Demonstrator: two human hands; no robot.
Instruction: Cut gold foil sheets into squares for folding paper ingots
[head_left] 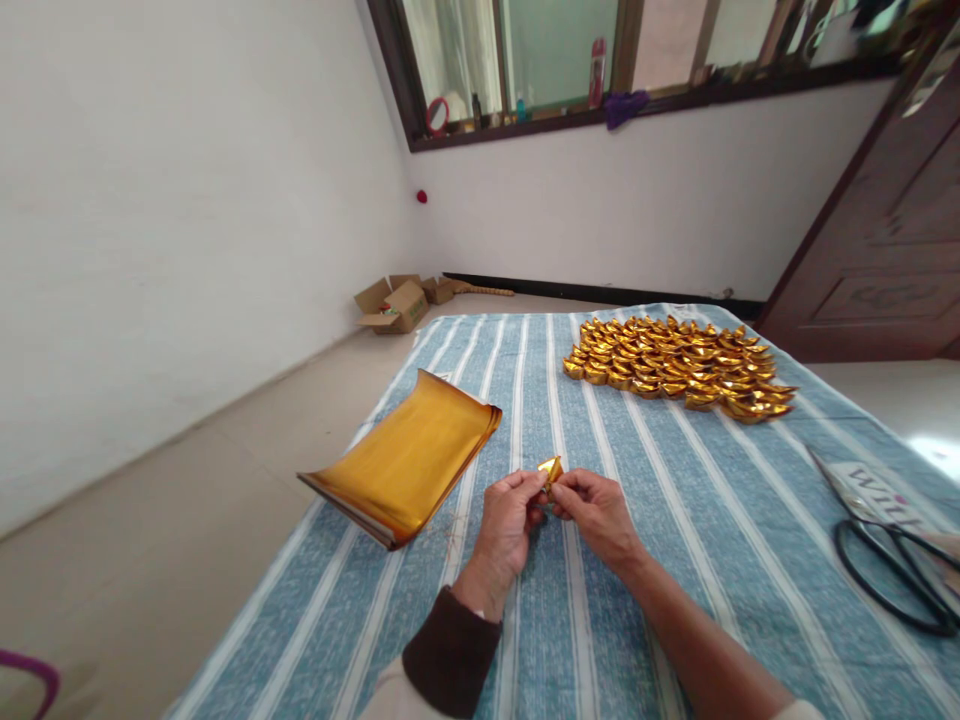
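My left hand (508,520) and my right hand (596,512) meet over the striped cloth, both pinching one small folded piece of gold paper (551,468) between thumbs and fingertips. A stack of flat gold paper sheets (405,458) lies just left of my left hand, its far edge curling up. Farther away, to the right, several finished gold folded ingots (675,365) sit packed together in a broad patch on the cloth.
The blue and white striped cloth (675,560) covers the table. Black-handled scissors (892,560) lie at the right edge beside a printed paper. Open cardboard boxes (397,303) stand on the floor by the far wall. A dark wooden door is at the right.
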